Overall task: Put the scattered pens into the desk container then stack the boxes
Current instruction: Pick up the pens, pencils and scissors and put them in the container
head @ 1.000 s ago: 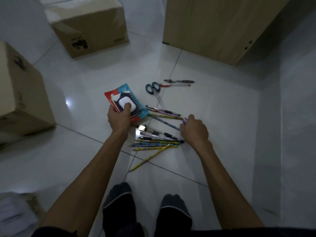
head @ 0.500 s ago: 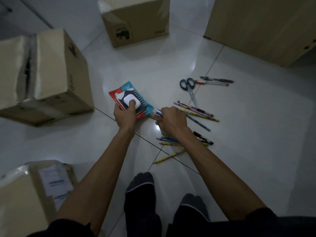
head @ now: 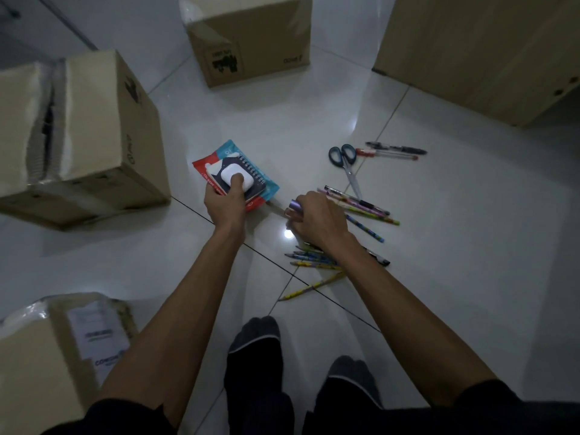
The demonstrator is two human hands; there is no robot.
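Observation:
Several pens and pencils (head: 361,207) lie scattered on the white tile floor, with more (head: 314,260) partly hidden under my right forearm. My right hand (head: 317,219) is closed around a small purple, pen-like object (head: 294,205) just above the floor. My left hand (head: 225,204) grips a stack: a red and blue packet (head: 266,186), a spiral notebook and a white case (head: 233,175) pinned under my thumb. Three cardboard boxes stand around: one at left (head: 94,127), one at the back (head: 251,36), one at lower left (head: 40,356).
Blue-handled scissors (head: 345,161) and two pens (head: 395,152) lie farther back on the floor. A wooden cabinet (head: 477,51) fills the upper right. My two socked feet (head: 301,356) stand at the bottom centre.
My right hand moved left from the pen pile toward the held stack, closed on the purple object. The view swung left, bringing the left and lower-left boxes into sight.

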